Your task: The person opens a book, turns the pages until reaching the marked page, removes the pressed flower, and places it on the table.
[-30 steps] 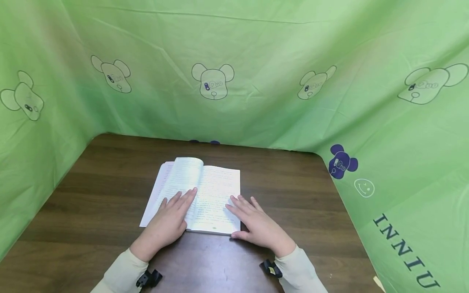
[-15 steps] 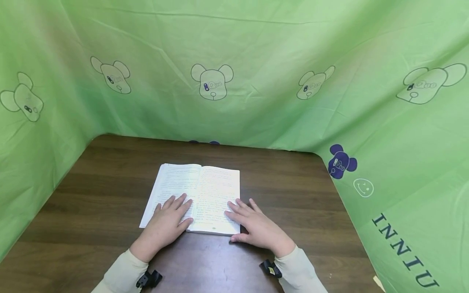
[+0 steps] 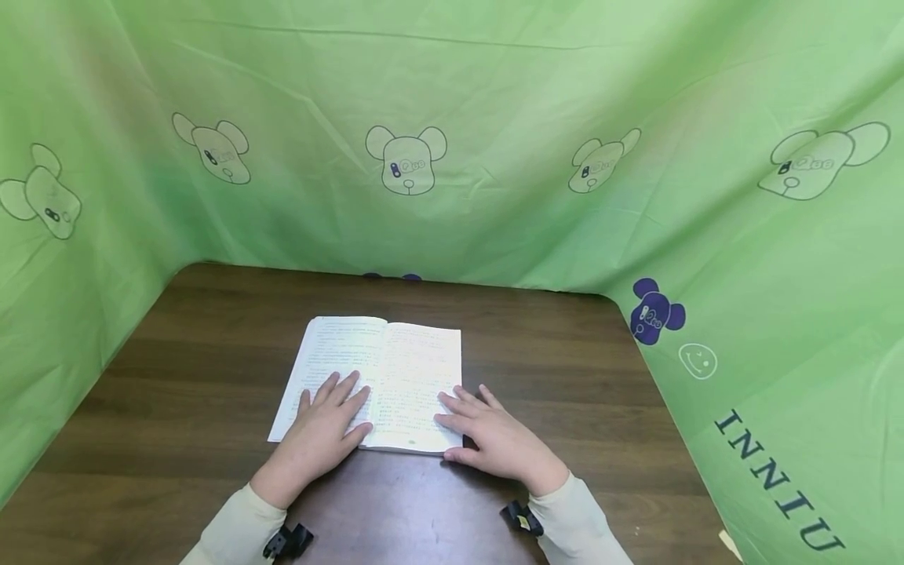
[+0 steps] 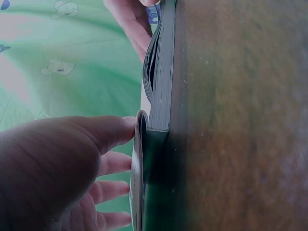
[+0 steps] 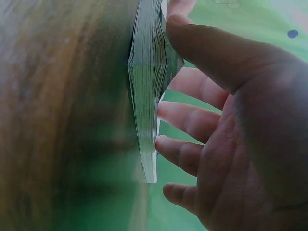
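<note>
Curled upright a second ago, one leaf [image 3: 346, 341] now lies flat on the left side of the open book [image 3: 424, 353], which rests on the wooden table [image 3: 141, 416]. On that side the left hand [image 3: 314, 435] lies with fingers spread; the right hand [image 3: 501, 439], also spread, lies over the book's right edge (neither grips anything). Light, even pressure near the gutter should keep leaves down without creasing. Right of the book, green cloth [image 3: 741, 298] reads "INNIU"; the book's print is too small to read.
</note>
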Demonstrator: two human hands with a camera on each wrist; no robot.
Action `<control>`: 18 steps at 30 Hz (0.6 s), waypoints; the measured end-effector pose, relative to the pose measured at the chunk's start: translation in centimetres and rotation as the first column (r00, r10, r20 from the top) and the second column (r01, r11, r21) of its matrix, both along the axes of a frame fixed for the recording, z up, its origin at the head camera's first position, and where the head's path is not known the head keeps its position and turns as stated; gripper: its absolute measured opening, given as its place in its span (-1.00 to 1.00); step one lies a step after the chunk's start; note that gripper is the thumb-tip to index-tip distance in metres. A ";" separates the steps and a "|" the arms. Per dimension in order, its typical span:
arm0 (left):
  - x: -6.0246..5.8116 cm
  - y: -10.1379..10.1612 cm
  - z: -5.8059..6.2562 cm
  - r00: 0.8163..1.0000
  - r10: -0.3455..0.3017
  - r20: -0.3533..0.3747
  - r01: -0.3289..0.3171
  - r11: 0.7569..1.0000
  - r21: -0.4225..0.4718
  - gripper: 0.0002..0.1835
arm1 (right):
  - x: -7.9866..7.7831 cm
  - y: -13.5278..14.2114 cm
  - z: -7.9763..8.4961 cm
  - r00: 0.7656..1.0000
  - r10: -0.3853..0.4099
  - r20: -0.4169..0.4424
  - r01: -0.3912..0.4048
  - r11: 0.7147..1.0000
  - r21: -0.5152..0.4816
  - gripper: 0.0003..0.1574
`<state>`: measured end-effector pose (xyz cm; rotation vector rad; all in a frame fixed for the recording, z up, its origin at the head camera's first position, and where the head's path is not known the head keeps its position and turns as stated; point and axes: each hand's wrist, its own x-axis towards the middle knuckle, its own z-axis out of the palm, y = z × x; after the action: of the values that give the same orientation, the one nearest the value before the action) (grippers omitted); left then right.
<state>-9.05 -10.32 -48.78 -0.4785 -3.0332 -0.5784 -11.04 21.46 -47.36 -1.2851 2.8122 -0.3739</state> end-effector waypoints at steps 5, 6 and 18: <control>-0.2 0.0 -0.1 1.000 -0.002 -0.002 0.002 1.000 -0.002 -0.36 | 0.0 0.0 0.0 1.000 -0.009 0.001 0.009 1.000 0.015 -0.33; -0.2 0.0 -0.1 1.000 -0.002 -0.001 0.002 1.000 -0.003 -0.36 | 0.0 0.0 0.0 1.000 -0.010 -0.001 0.010 1.000 0.017 -0.33; -0.2 0.1 -0.1 1.000 0.003 0.014 -0.003 1.000 0.006 -0.36 | 0.0 0.0 0.3 0.997 0.029 -0.075 -0.029 1.000 0.006 -0.57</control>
<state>-9.25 -10.25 -48.85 -0.4718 -3.0435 -0.5932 -11.00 21.44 -47.06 -1.3651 2.8499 -0.3248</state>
